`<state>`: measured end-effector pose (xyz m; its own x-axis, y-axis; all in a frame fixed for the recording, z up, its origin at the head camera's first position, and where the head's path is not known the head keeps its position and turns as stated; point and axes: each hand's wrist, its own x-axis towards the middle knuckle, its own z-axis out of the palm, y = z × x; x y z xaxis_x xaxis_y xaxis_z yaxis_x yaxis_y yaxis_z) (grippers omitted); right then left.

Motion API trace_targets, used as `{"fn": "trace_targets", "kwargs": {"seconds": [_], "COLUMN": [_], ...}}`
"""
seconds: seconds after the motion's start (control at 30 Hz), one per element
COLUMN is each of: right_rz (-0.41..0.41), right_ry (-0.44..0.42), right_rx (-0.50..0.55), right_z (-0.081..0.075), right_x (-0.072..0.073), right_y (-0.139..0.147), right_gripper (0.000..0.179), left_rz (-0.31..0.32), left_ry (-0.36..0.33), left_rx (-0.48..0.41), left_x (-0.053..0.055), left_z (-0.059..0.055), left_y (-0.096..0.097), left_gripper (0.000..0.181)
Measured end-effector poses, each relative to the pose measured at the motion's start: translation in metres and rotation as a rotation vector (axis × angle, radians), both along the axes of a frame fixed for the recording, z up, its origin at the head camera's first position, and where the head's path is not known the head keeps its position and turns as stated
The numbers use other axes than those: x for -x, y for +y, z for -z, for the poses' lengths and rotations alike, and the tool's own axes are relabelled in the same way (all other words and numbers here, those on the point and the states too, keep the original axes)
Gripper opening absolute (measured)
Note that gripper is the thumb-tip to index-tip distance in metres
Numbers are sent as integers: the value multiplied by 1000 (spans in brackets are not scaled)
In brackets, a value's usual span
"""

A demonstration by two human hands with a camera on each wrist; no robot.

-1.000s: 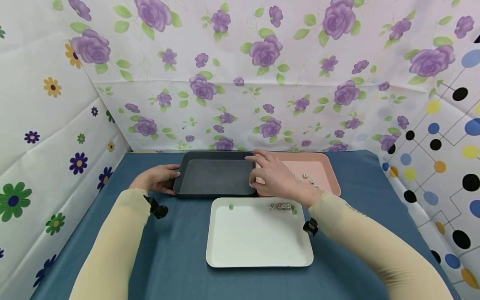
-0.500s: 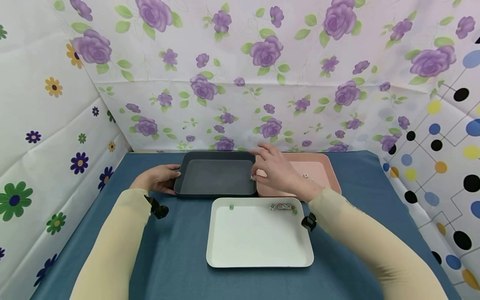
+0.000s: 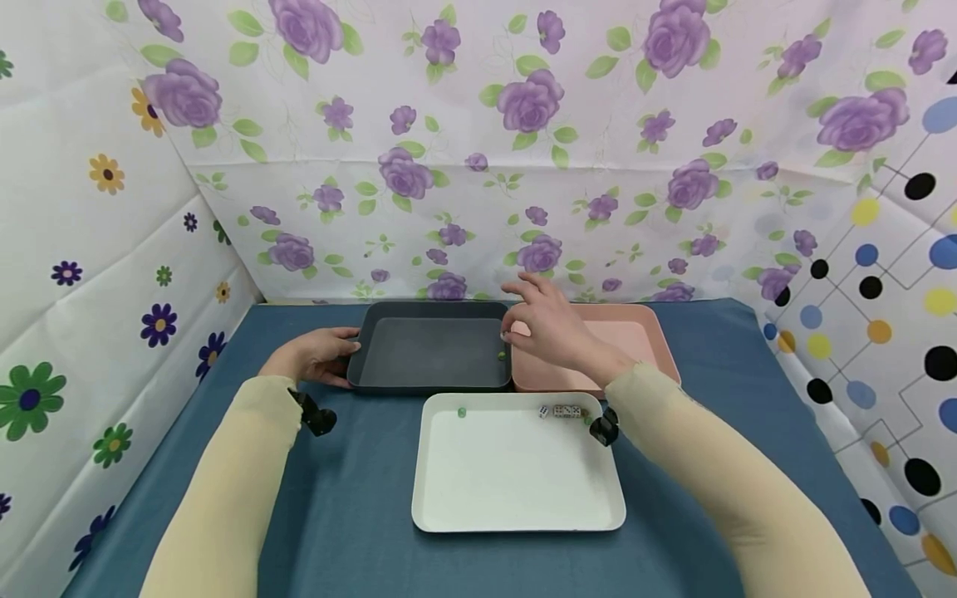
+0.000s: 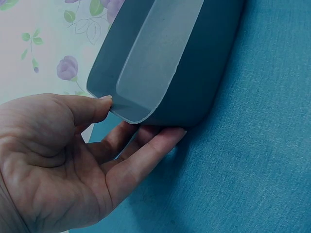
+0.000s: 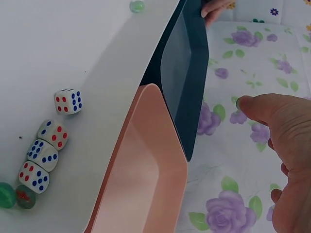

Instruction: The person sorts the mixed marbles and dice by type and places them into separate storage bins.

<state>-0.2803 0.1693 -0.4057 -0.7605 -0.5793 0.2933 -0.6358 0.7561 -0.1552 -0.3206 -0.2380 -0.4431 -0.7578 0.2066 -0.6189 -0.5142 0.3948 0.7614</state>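
My left hand (image 3: 310, 355) grips the left end of the dark grey tray (image 3: 429, 389); in the left wrist view the thumb (image 4: 92, 109) lies on the rim and the fingers support the wall from outside. My right hand (image 3: 552, 328) hovers above where the dark tray meets the pink tray (image 3: 661, 349), thumb and index tips close together, other fingers raised. I see nothing clearly between its tips. Just below them a small green marble (image 3: 502, 355) shows at the dark tray's right wall. The right wrist view shows only the thumb side of this hand (image 5: 286, 131).
The white tray (image 3: 516, 482) stands in front, with a green marble (image 3: 461, 412) at its upper left. Several dice (image 3: 566, 411) line its upper right, beside greenish marbles (image 5: 7, 195). A flowered cloth wall (image 3: 463, 208) rises behind the trays on the blue cloth (image 3: 336, 515).
My right hand has risen slightly, away from the dark tray's right wall. The green marble, earlier at its fingertips, now shows below them. The pink tray's dice have become hidden. My left hand stays still.
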Motion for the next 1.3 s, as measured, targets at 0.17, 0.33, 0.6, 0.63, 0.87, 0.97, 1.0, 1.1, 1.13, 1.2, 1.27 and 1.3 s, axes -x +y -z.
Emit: {"fn": "trace_targets", "kwargs": {"seconds": [0.17,0.33,0.6,0.63,0.87,0.97,1.0,1.1,1.13,1.2,1.27,1.3], "right_rz": [46,76,98,101,98,96,94,98,97,98,99,100], "right_ry": [-20,-41,-60,-64,-85,-79,-76,-68,-69,-70,-78,-83], "right_rx": [-19,-24,-36,-36,-42,-51,-56,-75,-79,-97,-117,-125], "right_z": [3,4,7,8,12,16,17,21,22,24,28,29], "right_x": [8,13,19,20,20,20,20,20,20,20,20,19], "right_y": [-2,-4,-7,-8,-12,-13,-14,-16,-17,-18,-19,-20], "right_gripper": [5,5,5,5,6,6,6,6,6,5,5,5], "left_rz": [9,6,-1,2,-5,-6,-5,-2,-5,-5,-3,-2], "left_ry": [9,7,2,4,4,2,2,2,1,2,2,1], "left_rx": [3,5,12,13,10,7,8,7,8,10,8,8], "left_x": [0,1,3,3,3,3,3,2,2,2,1,1], "left_z": [0,1,3,3,5,4,4,3,2,2,1,1], "left_y": [0,0,-1,-2,-2,-2,-2,-2,-2,-1,-1,-1], "left_gripper": [60,60,59,58,59,59,59,60,60,59,59,59]}}
